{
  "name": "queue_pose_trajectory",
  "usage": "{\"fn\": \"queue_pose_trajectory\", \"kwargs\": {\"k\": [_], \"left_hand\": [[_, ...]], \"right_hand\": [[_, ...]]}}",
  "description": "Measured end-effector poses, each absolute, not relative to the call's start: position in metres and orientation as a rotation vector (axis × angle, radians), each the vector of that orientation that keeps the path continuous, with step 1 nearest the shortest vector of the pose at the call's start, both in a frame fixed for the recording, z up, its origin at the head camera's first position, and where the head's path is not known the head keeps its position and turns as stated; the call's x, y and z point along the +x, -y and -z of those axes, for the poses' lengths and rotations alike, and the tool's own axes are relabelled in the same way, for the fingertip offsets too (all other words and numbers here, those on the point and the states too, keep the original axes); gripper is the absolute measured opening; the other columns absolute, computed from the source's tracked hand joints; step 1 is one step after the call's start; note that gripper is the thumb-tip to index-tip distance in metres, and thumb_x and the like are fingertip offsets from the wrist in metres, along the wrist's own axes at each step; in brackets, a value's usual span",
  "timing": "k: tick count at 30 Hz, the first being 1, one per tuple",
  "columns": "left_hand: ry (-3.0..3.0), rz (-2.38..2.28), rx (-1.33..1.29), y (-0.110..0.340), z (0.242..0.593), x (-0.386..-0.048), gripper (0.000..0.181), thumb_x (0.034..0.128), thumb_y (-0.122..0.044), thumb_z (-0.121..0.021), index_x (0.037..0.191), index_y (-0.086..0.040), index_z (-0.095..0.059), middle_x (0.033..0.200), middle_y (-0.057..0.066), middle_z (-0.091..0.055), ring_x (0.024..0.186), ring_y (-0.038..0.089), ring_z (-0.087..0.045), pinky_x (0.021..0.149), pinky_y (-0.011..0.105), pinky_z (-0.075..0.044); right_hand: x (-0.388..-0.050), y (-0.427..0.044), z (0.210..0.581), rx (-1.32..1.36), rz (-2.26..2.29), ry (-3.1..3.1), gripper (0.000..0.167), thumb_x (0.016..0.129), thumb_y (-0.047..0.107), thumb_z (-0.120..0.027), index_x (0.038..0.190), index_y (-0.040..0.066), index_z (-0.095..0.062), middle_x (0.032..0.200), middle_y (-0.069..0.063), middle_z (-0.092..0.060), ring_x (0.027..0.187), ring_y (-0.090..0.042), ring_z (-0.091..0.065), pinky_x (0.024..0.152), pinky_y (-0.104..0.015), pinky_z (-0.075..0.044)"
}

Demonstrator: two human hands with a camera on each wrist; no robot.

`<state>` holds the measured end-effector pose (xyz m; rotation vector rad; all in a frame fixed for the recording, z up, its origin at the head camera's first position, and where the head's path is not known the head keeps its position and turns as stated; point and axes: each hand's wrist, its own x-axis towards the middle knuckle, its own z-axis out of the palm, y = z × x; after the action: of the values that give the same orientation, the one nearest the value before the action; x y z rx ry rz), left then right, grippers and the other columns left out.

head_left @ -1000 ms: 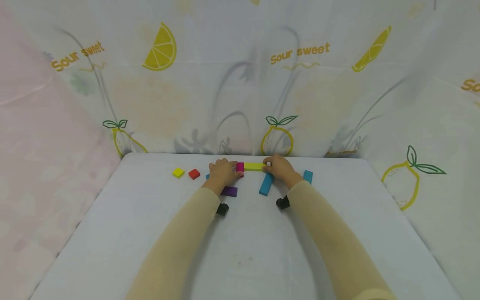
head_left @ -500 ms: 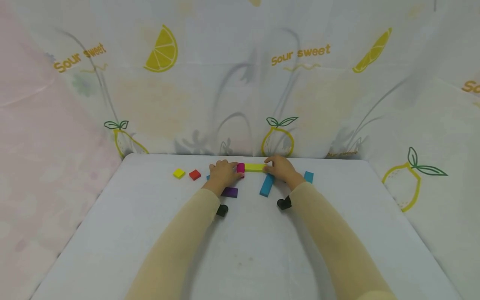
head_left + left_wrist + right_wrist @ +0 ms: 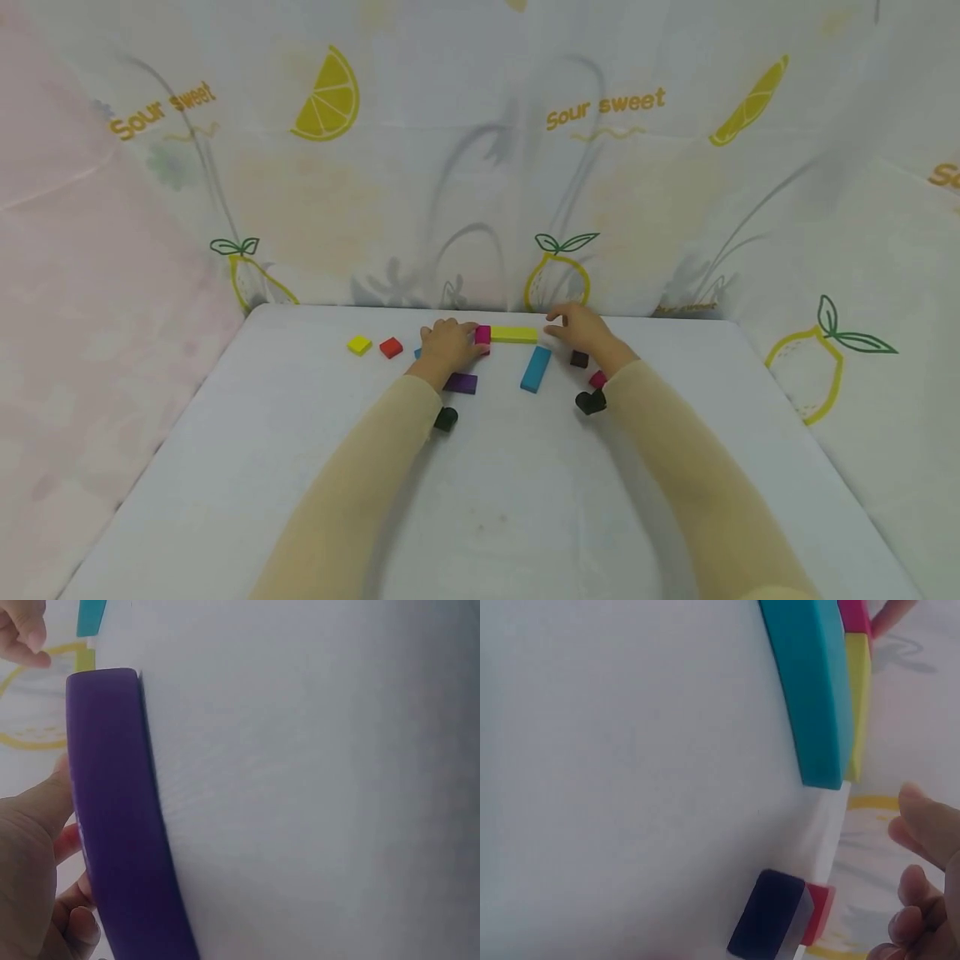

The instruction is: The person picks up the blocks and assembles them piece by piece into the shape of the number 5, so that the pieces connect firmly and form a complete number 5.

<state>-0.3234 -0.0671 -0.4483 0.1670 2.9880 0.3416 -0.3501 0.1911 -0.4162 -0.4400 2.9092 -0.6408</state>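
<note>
My left hand (image 3: pixel 447 346) pinches a magenta block (image 3: pixel 482 340) between thumb and forefinger. Against that block's right side lies a long yellow block (image 3: pixel 514 335) on the table. My right hand (image 3: pixel 587 332) is off the yellow block's right end, fingers apart and holding nothing. Nearer to me, a blue block (image 3: pixel 536 370) lies slanted below the yellow one. A purple block (image 3: pixel 120 802) is close under the left hand and fills much of the left wrist view. Beneath the right hand sits a small dark block (image 3: pixel 769 915), with a red block (image 3: pixel 820 911) behind it.
A yellow piece (image 3: pixel 359 345) and a red piece (image 3: pixel 391 347) lie left of the left hand. Another blue block (image 3: pixel 417 354) is mostly hidden by that hand. A pinkish-red block (image 3: pixel 597 380) shows beside the right wrist. The patterned cloth (image 3: pixel 450 167) rises behind the table's far edge.
My right hand has let go of the yellow block's right end and moved right, uncovering the small dark block and covering a blue one. The left hand stays on the magenta block.
</note>
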Motion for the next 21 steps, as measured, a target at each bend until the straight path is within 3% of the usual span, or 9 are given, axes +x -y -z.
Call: {"fn": "queue_pose_trajectory", "kwargs": {"k": [10, 21], "left_hand": [[-2.997, -0.341, 0.194, 0.066, 0.447, -0.321, 0.064, 0.0934, -0.056, -0.063, 0.148, -0.026, -0.051, 0.119, 0.012, -0.06, 0.108, 0.029, -0.049, 0.088, 0.046, -0.034], [-3.006, -0.334, 0.192, 0.067, 0.447, -0.322, 0.064, 0.094, -0.057, -0.061, 0.149, -0.026, -0.05, 0.121, 0.011, -0.06, 0.108, 0.029, -0.05, 0.089, 0.047, -0.035]], "right_hand": [[-0.354, -0.221, 0.414, -0.439, 0.584, -2.903, 0.035, 0.096, 0.022, -0.068, 0.124, 0.001, -0.066, 0.095, -0.014, -0.058, 0.088, -0.029, -0.052, 0.078, -0.042, -0.045], [-0.361, -0.238, 0.424, -0.315, 0.578, -2.836, 0.04, 0.097, 0.025, -0.068, 0.129, 0.003, -0.062, 0.115, -0.019, -0.061, 0.101, -0.033, -0.055, 0.091, -0.049, -0.047]]}}
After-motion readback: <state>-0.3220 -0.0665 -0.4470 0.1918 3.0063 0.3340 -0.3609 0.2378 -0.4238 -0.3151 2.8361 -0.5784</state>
